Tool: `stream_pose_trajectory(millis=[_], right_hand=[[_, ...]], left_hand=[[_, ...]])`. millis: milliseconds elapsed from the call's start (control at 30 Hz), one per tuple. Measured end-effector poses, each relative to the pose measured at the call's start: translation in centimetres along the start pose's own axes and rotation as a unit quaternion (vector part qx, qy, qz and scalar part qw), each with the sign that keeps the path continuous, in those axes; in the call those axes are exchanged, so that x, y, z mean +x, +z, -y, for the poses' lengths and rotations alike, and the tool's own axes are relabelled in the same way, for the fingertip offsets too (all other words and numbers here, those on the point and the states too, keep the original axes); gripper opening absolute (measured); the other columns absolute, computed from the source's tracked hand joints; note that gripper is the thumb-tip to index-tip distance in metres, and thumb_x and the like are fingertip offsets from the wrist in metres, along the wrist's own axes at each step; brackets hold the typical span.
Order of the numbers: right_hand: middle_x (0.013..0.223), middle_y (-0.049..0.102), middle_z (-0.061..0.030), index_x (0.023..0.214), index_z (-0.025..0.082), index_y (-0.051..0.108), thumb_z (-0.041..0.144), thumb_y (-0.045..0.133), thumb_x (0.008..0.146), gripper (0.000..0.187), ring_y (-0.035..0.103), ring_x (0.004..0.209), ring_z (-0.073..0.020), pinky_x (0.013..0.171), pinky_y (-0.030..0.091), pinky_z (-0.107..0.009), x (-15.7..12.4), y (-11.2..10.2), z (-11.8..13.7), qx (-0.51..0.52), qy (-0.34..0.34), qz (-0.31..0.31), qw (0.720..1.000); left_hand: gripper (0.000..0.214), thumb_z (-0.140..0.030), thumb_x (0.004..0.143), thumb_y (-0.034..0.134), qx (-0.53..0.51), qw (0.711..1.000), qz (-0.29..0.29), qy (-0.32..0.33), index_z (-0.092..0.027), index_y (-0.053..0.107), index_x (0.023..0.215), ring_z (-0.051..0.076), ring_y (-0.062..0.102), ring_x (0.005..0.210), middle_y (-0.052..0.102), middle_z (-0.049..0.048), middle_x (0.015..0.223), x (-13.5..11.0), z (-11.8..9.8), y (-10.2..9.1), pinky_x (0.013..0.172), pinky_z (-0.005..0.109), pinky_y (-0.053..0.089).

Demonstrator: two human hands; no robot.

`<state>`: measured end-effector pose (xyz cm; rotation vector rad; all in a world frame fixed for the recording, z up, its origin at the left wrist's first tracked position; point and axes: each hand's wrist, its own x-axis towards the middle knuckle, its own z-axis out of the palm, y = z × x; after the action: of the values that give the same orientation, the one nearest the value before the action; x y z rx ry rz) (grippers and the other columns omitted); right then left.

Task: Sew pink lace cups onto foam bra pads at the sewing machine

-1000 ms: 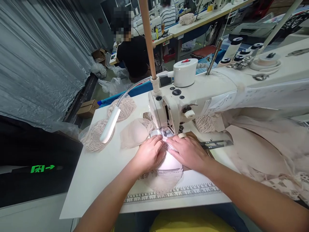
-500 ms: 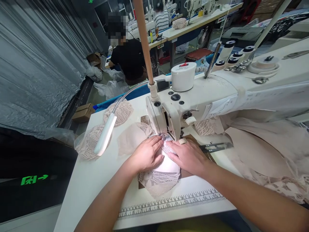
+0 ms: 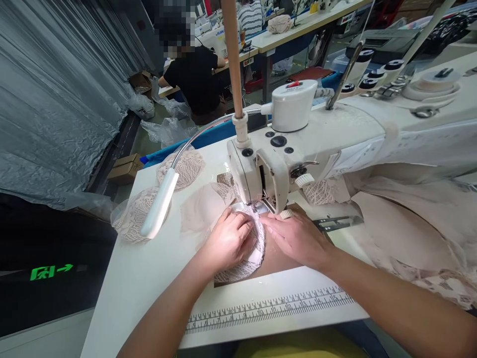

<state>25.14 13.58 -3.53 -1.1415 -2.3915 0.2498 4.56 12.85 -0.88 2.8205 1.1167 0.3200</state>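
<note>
A pale pink lace cup piece (image 3: 258, 253) lies under the needle end of a white sewing machine (image 3: 242, 171), its curved edge turned towards the right. My left hand (image 3: 231, 237) is on top of it with curled fingers, gripping the fabric just left of the presser foot (image 3: 258, 206). On the other side, my right hand (image 3: 300, 233) has its thumb and forefinger closed at the cup's edge, close to the foot. Its other fingers are partly hidden. The needle tip cannot be made out.
More lace cups (image 3: 137, 216) lie on the left of the table, beneath a bendable lamp (image 3: 160, 204). Thread snips (image 3: 339, 223) and beige fabric (image 3: 406, 233) are on the right. A printed ruler (image 3: 268, 311) runs along the front edge. A person (image 3: 197, 79) sits beyond.
The lace cup has turned, its curved edge now facing right. My left hand has curled its formerly flat fingers over it. My right fingers have drawn together at its edge. The view has shifted slightly.
</note>
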Motion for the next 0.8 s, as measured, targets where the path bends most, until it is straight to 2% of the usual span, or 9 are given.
stream_pose_trajectory(millis=[167, 367, 667, 800], right_hand=[[0.076, 0.062, -0.0043, 0.095, 0.017, 0.068, 0.009, 0.041, 0.085, 0.030, 0.047, 0.065, -0.0151, 0.063, 0.032, -0.028, 0.0, 0.3, -0.1, 0.021, -0.012, 0.038, 0.999], [0.072, 0.059, -0.0034, 0.093, 0.017, 0.069, 0.008, 0.041, 0.085, 0.030, 0.045, 0.063, -0.0146, 0.061, 0.031, -0.028, 0.0, 0.3, -0.2, 0.017, -0.015, 0.041, 0.999], [0.080, 0.061, -0.0040, 0.101, 0.018, 0.068, 0.006, 0.040, 0.085, 0.034, 0.047, 0.066, -0.0151, 0.062, 0.032, -0.028, 0.5, 0.5, -0.1, -0.026, -0.009, 0.034, 0.999], [0.077, 0.062, -0.0036, 0.101, 0.019, 0.068, 0.004, 0.041, 0.081, 0.037, 0.049, 0.071, -0.0172, 0.067, 0.035, -0.029, 0.6, 0.4, -0.1, -0.021, -0.001, 0.015, 1.000]], left_hand=[[0.025, -0.023, 0.088, 0.046, 0.001, 1.000, -0.022, -0.003, -0.015, 0.058, 0.108, 0.023, 0.059, 0.091, 0.064, 0.0113, 0.096, -0.1, 0.1, 0.8, 0.099, 0.051, 0.037], [0.028, -0.024, 0.087, 0.048, -0.016, 0.999, -0.027, -0.013, -0.014, 0.057, 0.111, 0.024, 0.058, 0.097, 0.063, 0.0119, 0.102, -0.3, 0.4, 1.1, 0.102, 0.050, 0.036], [0.029, -0.022, 0.087, 0.046, 0.001, 0.999, -0.039, -0.021, -0.015, 0.057, 0.113, 0.024, 0.059, 0.094, 0.062, 0.0121, 0.102, -0.2, 1.2, 1.1, 0.101, 0.053, 0.036], [0.030, -0.020, 0.089, 0.044, 0.006, 0.999, -0.034, 0.005, -0.015, 0.058, 0.115, 0.027, 0.055, 0.105, 0.061, 0.0140, 0.109, -0.2, 1.1, 1.1, 0.102, 0.054, 0.034]])
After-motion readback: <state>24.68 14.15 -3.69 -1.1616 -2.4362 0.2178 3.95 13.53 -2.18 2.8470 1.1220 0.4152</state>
